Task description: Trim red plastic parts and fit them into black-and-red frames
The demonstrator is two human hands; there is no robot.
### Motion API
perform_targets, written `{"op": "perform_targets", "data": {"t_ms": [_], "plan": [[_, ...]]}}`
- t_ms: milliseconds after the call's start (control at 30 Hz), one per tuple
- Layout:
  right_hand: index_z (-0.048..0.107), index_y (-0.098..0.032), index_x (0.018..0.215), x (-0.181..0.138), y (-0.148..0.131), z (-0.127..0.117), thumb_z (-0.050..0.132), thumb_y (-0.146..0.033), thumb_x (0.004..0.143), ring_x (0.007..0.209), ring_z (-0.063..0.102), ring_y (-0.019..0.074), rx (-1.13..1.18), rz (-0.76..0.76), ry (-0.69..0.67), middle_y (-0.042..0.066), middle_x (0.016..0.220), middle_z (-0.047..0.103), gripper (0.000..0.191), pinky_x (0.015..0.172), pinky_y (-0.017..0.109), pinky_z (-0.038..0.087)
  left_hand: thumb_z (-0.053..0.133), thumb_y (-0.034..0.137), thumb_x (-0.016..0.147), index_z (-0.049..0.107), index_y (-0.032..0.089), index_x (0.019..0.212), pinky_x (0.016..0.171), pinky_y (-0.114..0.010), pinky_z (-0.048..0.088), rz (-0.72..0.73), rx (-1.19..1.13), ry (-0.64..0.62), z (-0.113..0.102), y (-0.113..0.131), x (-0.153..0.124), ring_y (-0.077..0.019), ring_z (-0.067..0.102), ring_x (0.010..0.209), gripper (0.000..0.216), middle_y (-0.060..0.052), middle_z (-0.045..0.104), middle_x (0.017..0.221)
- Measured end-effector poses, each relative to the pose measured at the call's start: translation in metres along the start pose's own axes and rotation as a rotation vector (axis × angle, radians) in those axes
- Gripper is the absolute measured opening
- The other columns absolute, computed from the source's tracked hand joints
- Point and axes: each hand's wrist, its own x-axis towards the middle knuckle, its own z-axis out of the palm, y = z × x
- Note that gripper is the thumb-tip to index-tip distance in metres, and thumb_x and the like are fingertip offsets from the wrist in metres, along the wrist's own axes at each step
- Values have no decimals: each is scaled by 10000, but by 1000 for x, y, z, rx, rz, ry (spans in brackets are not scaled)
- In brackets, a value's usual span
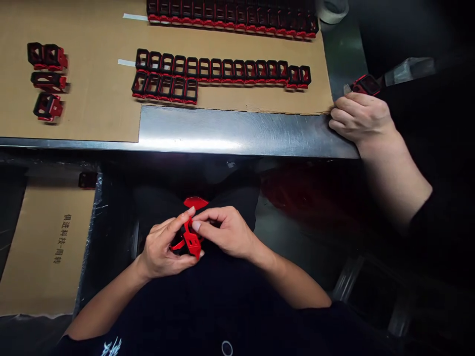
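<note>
Low in front of my body, my left hand [163, 247] is closed round a red and black plastic frame [192, 243], thumb along its upper end and fingers beneath. From the other side my right hand [228, 232] pinches the frame's upper edge between thumb and forefinger. The piece is tilted, with its red side showing; my left fingers hide part of its black side. Just beyond my hands, over my dark clothing, shows a flat red piece [196, 201], its kind unclear.
Rows of similar frames [222, 70] stand on a cardboard sheet [100, 64] over a metal table [230, 131]. Several more sit at left. A tape roll [333, 10] lies top right. Another person's hand [363, 116] rests at the table's right corner. A cardboard-lined box [48, 247] stands lower left.
</note>
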Motion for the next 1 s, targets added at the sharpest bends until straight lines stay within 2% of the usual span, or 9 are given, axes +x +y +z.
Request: {"op": "perform_targets", "data": {"t_ms": [100,200,300,367,500,633,800,933,1000], "plan": [[768,-147,743,6,5,0,637,-386,885,536,553,107,41,16,6,12,609,681,307,533,220,408,886,285,662,414,221,1522,842,-354,640,-69,-69,-12,0,0,-1,-284,746,1037,983,-168,675,1331],[764,-154,709,13,14,-2,621,-454,879,587,652,151,259,61,73,39,605,714,373,635,256,503,881,376,663,498,251,1451,903,-401,606,-213,-286,51,-4,-3,-4,-309,689,1138,885,-160,655,1340],[779,-163,761,19,27,-7,712,-525,809,648,707,186,394,134,156,54,629,737,372,694,283,552,846,530,663,574,257,1350,671,-327,602,-375,-667,183,-13,-8,-8,-242,691,924,788,-154,614,1312],[784,-169,782,21,34,-8,767,-542,772,674,712,186,390,174,177,59,659,750,373,709,278,556,837,571,645,579,259,1319,471,-242,504,-429,-940,251,-19,-11,-10,-149,618,702,786,-138,618,1220],[785,-174,796,24,43,-3,816,-578,723,703,711,185,351,231,149,63,689,756,412,736,276,554,851,558,607,599,261,1289,365,-196,394,-404,-1245,329,-25,-12,-10,-100,509,597,785,-85,617,1051],[787,-186,801,27,45,3,800,-609,731,719,707,189,272,208,125,64,705,756,430,748,286,540,836,607,600,628,243,1266,347,-196,364,-422,-1338,352,-28,-12,-9,-89,467,578,787,-75,612,1012],[613,-188,467,30,45,6,765,-614,768,725,702,228,105,162,91,64,540,639,543,652,281,484,818,687,524,656,273,1175,328,-219,330,-512,-1302,373,-29,-15,-14,-89,401,530,789,-74,639,962],[658,-191,572,32,44,8,778,-596,761,717,679,220,80,144,109,55,598,665,462,696,306,488,807,738,442,663,272,1151,324,-236,317,-587,-1243,373,-28,-18,-21,-96,386,509,860,-87,660,936],[710,-188,683,33,45,8,777,-592,763,708,658,206,70,132,118,60,677,706,417,714,313,489,800,746,424,666,253,1154,336,-244,324,-619,-1180,375,-38,-25,-25,-103,415,524,891,-117,674,1010]]}}
